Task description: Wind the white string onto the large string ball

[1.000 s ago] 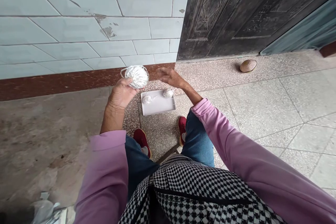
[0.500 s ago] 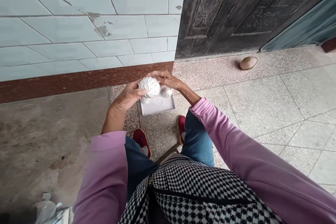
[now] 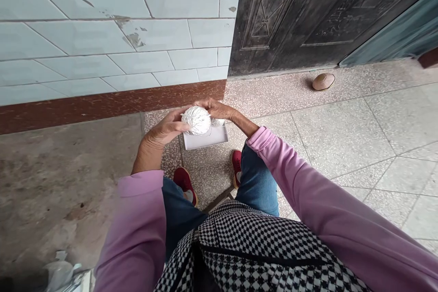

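A ball of white yarn [image 3: 196,121] is held above a shallow white box on the floor. My left hand [image 3: 167,125] is wrapped round the ball's left side, thumb in front and fingers behind. My right hand [image 3: 215,108] touches the ball's upper right side with its fingers bent and closed on the yarn; the fingertips are partly hidden and I cannot make out a single strand. Below, the open box [image 3: 210,139] shows its pale inside and front edge. A smaller white ball [image 3: 218,122] sits in its right back part, partly covered by my right hand.
A tiled wall [image 3: 119,36] with a brown base strip rises in front. To its right stands a dark carved door [image 3: 290,9], with a rounded pinkish-brown object [image 3: 323,81] on the floor before it. Clear plastic things [image 3: 59,271] lie at the lower left.
The ball has turned in my hands and shifted slightly toward me and to the right. It covers the small ball at the box's left. My right hand has moved a little down and inward.
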A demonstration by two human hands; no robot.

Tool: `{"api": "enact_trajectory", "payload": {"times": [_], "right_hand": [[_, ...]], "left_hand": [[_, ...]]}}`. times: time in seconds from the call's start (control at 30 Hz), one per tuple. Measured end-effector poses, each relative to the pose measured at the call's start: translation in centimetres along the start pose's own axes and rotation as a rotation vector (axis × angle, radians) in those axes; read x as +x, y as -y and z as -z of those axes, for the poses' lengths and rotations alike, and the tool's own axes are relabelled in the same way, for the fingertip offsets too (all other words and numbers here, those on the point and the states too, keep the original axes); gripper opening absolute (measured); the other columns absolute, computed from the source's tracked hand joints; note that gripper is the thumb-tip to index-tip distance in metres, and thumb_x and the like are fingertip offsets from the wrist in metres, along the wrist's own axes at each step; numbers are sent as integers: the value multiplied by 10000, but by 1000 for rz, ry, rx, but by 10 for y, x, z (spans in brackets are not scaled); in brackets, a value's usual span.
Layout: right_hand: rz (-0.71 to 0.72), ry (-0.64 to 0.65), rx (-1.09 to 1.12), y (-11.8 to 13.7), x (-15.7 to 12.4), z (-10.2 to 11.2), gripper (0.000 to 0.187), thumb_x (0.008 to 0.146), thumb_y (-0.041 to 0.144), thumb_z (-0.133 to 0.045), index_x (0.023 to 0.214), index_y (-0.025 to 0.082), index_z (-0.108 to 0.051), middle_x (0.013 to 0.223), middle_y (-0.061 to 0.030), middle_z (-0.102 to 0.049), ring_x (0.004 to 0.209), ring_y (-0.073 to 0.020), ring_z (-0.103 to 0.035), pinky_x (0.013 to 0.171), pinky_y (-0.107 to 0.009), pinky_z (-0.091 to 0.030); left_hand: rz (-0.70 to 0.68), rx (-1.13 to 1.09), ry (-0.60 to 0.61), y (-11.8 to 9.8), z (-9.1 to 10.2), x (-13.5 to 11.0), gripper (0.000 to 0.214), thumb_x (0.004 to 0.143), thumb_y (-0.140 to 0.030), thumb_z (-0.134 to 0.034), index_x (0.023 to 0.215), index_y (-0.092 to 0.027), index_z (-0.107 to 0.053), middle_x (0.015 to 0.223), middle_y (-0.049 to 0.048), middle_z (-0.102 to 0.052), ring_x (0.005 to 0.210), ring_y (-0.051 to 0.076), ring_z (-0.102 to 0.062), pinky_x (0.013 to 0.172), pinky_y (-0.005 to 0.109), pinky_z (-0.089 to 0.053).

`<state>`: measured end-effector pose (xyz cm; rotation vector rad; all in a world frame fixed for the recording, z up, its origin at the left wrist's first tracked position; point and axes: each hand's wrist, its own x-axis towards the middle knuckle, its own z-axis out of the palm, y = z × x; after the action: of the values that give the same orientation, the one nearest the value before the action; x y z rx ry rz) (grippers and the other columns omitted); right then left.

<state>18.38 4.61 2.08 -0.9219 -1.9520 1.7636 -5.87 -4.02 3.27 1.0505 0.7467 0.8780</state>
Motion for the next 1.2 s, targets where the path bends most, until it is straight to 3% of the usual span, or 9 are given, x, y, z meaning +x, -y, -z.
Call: {"api": "enact_trajectory", "payload": {"times": [0.17,0.27,0.4,0.5,0.73,0.87,0.9,1.03,1.2], "right_hand": [[8,-357,136,-1,-5,25,321,1316,292,-857,1044,209,-709,1012,-63,-869,918,-199,-801,707,-258,-642],[13,-525,54,-6,-13,47,334,1330,324,-814,1034,236,-686,1036,-97,-867,917,-232,-809,715,-305,-677],[-197,-400,-378,-15,-25,65,159,1183,2,-807,1085,128,-807,934,-63,-849,817,-152,-746,821,-268,-617],[-259,-328,-493,-17,-31,65,328,995,-197,-810,1126,90,-898,841,-54,-835,834,-189,-755,914,-311,-628],[-5,-276,-250,-16,-10,38,354,1287,95,-652,1582,65,-845,1393,-184,-941,1262,-207,-862,1043,-275,-685],[172,-115,-164,-24,6,16,184,1233,197,-774,1392,155,-857,1310,-125,-936,1331,-273,-865,1240,-423,-707],[186,-97,-190,-25,7,11,108,1247,201,-752,1285,162,-845,1235,-108,-923,1260,-267,-861,1220,-415,-702],[137,-69,-253,-18,4,-2,339,1341,171,-567,1039,182,-721,905,-20,-750,835,-188,-705,918,-302,-615],[113,-16,-338,6,-12,-8,299,1292,70,-623,1041,157,-762,836,27,-625,841,-181,-569,875,-299,-477]], "left_hand": [[-62,-53,-249,-3,-3,5,876,603,-320,-1174,1438,-239,-922,1350,155,-897,1226,415,-873,920,427,-776],[-99,-74,-387,-3,-1,9,786,636,-374,-1172,1357,-212,-905,1251,142,-898,1244,419,-869,989,471,-793],[-222,-121,-503,-5,6,9,660,679,-404,-1155,1259,-230,-895,1136,118,-900,1148,372,-887,990,473,-792],[-236,-104,-546,-7,11,7,656,659,-393,-1167,1237,-252,-890,1101,92,-893,1087,344,-883,924,429,-767],[-176,-7,-511,-4,5,4,613,674,-468,-1158,1177,-224,-906,1150,125,-900,1137,352,-869,900,395,-732],[-127,7,-469,0,3,6,639,679,-433,-1155,1226,-203,-919,1166,121,-908,1168,346,-873,920,380,-719],[-119,6,-466,1,3,7,646,671,-430,-1162,1226,-209,-918,1166,118,-909,1167,348,-874,918,382,-723],[-136,-22,-478,2,8,10,653,664,-454,-1175,1206,-237,-882,1163,111,-901,1166,367,-881,915,409,-745],[-164,106,-576,12,30,17,717,680,-312,-1165,1277,-259,-770,1177,36,-839,1164,301,-813,981,386,-658]]}}
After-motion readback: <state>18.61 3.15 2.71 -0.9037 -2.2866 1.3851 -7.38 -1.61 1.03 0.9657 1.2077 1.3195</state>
